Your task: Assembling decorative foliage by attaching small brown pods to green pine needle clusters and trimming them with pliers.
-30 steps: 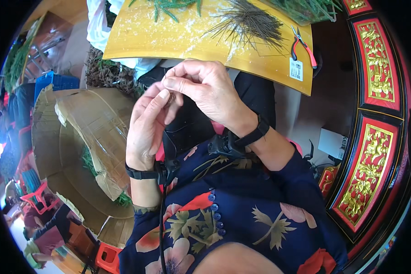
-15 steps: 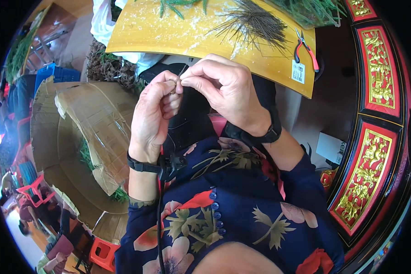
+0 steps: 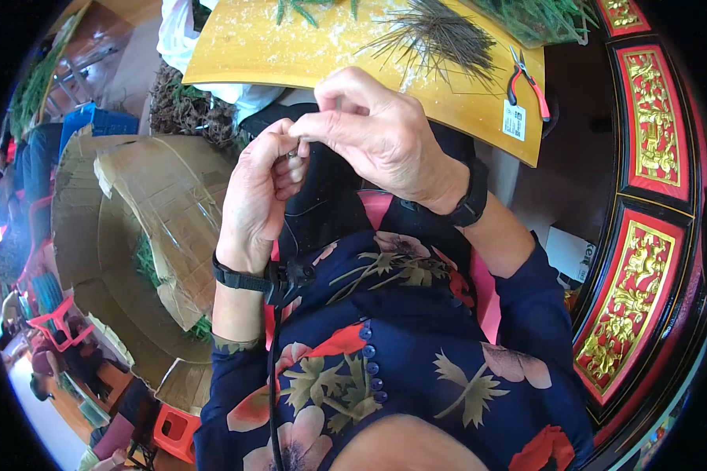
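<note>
My left hand point(image 3: 263, 177) is closed, its thumb and forefinger pinching at chest height just short of the table. Against its fingertips my right hand point(image 3: 373, 133) is closed too, thumb and forefinger pressed together. A thin dark wire-like stem point(image 3: 338, 103) shows between the right hand's fingers; most of it is hidden. What lies inside the left fingers is too small and covered to make out. Beyond the hands, a bundle of similar thin dark stems point(image 3: 448, 39) lies on the yellow table point(image 3: 251, 55). Green artificial sprigs point(image 3: 298, 12) lie at its far edge.
Red-handled pliers point(image 3: 530, 82) and a white label point(image 3: 514, 119) sit at the table's right end. A bag of greenery point(image 3: 534, 20) stands behind them. At left are an open cardboard box point(image 3: 94, 204), a blue crate point(image 3: 98, 124) and a red stool point(image 3: 175, 432). Carved red-gold panels point(image 3: 652, 118) line the right.
My right hand has turned and lifted slightly, its knuckles now higher and its wrist further right. My left hand stays nearly in place. The stem seen between the fingertips before is now mostly covered.
</note>
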`<state>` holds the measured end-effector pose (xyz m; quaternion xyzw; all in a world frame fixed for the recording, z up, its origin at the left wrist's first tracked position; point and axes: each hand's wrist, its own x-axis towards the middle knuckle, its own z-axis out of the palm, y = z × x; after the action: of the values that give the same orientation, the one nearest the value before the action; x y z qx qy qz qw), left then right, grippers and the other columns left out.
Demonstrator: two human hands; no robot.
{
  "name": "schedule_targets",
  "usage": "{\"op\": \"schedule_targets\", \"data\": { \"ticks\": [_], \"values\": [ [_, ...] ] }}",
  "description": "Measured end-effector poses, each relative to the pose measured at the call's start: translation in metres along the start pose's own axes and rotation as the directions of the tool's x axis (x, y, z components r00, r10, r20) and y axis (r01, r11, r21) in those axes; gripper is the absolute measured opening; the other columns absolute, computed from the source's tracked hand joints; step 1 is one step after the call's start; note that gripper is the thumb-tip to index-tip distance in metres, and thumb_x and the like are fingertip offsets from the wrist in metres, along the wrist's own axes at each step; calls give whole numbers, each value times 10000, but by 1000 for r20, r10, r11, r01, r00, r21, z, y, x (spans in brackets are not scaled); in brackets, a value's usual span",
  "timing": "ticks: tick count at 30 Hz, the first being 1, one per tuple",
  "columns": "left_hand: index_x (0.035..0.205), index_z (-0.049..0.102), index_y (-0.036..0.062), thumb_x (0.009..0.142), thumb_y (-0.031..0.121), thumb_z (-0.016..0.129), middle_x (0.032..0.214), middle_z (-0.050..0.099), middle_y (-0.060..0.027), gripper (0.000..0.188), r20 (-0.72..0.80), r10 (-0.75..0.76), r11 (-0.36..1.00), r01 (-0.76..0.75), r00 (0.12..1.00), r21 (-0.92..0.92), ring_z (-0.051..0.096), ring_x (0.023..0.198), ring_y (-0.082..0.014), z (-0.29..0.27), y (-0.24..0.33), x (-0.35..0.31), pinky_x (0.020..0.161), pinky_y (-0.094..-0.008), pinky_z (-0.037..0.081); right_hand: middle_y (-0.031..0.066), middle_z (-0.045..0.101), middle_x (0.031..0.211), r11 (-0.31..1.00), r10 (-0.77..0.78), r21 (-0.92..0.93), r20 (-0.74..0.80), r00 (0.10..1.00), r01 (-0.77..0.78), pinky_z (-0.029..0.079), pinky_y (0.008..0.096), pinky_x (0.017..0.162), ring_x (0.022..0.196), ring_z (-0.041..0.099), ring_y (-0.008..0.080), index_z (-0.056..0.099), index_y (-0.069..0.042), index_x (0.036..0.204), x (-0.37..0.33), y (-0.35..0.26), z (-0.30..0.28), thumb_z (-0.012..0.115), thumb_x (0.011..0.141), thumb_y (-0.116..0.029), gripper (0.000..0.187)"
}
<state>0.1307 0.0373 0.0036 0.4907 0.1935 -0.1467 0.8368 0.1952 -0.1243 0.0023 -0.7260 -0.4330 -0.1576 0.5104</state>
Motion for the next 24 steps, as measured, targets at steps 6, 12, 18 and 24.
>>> {"op": "schedule_targets", "data": {
  "ticks": [6, 12, 18, 24],
  "values": [
    [794, 526, 81, 883, 198, 475, 615, 301, 78, 156, 10, -51, 998, 51, 999, 28, 240, 516, -29, -4, 2, 0, 458, -197, 168, 59, 573, 915, 999, -19, -45, 79, 997, 22, 488, 257, 580, 675, 600, 164, 680, -69, 911, 1, 0, 1, 701, 716, 37, 224],
    [912, 560, 52, 900, 222, 475, 660, 348, 65, 190, 127, -133, 991, 136, 983, -16, 286, 556, -36, -3, 8, -7, 484, -190, 200, 66, 601, 960, 996, 1, -85, 124, 992, 10, 510, 259, 614, 717, 625, 180, 675, -62, 909, -3, 7, -1, 689, 700, 30, 230],
    [979, 555, 41, 925, 209, 470, 692, 380, 54, 196, 144, -83, 993, 69, 986, 97, 314, 582, -38, -4, 12, -8, 504, -188, 231, 56, 628, 899, 975, -109, -180, 117, 987, 129, 515, 274, 627, 736, 637, 210, 666, -68, 869, 4, 7, -4, 679, 682, 21, 207],
    [1015, 527, 27, 938, 132, 487, 736, 443, 39, 136, 35, 239, 872, -230, 970, 432, 380, 605, -62, 6, 2, -13, 539, -205, 332, 58, 636, 837, 955, -72, -276, 135, 988, 107, 505, 314, 619, 729, 637, 236, 660, -78, 839, 3, 3, -2, 675, 700, -23, 150]
  ]
}}
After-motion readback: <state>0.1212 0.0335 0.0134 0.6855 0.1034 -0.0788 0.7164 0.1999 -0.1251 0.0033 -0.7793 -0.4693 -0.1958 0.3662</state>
